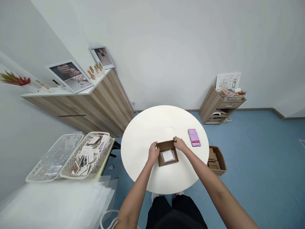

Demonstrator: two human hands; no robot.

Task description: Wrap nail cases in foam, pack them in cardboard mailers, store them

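A small brown cardboard box (161, 161) stands uncovered on the round white table (164, 119). Inside it lies a white packet (168, 156) that looks wrapped in clear plastic. My left hand (153, 152) grips the box at its far left corner, thumb and fingers closed on the cardboard. At the far right corner, my right hand (179, 143) pinches the upright back panel the same way. The fingertips are partly hidden behind the cardboard.
A purple, blurred-out phone-like item (194, 137) lies at the table's right. Below on the floor is a carton (221, 159) of flat cardboard pieces. White baskets (95, 136) and plastic sheets (57, 203) are at left. A wooden cabinet (107, 98) and small shelf (209, 103) stand by the wall.
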